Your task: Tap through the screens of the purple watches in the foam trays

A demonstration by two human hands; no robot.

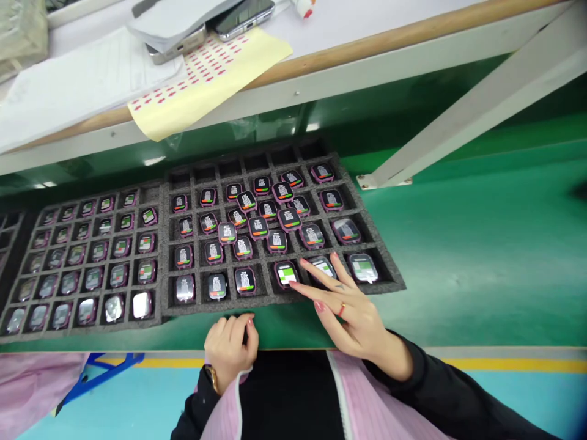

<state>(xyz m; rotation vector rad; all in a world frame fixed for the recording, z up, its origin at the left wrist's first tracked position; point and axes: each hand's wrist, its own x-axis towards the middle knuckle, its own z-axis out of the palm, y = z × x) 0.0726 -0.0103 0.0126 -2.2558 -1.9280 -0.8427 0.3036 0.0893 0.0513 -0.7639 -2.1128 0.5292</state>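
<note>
My right hand [348, 308] is over the front edge of a dark grey foam tray [279, 298], fingers spread. One fingertip is at a smartwatch face [285, 273] with a green and white screen. Its other fingers partly cover a neighbouring watch face [322, 267]. At the front right corner lies another watch face [364, 268]. My left hand [232, 345] is curled closed in front of the tray, with nothing visible in it. Several watch faces, such as one with a dark screen [244, 281], sit in the compartments; some rest on the dividers.
To the left stands a second foam tray [158, 256] holding several watch faces. A shelf edge [321, 64] runs above, bearing papers [82, 79], a yellow sheet with red marks [206, 79] and a phone [243, 18]. A slanted metal leg [458, 104] meets the green surface [481, 244] at right.
</note>
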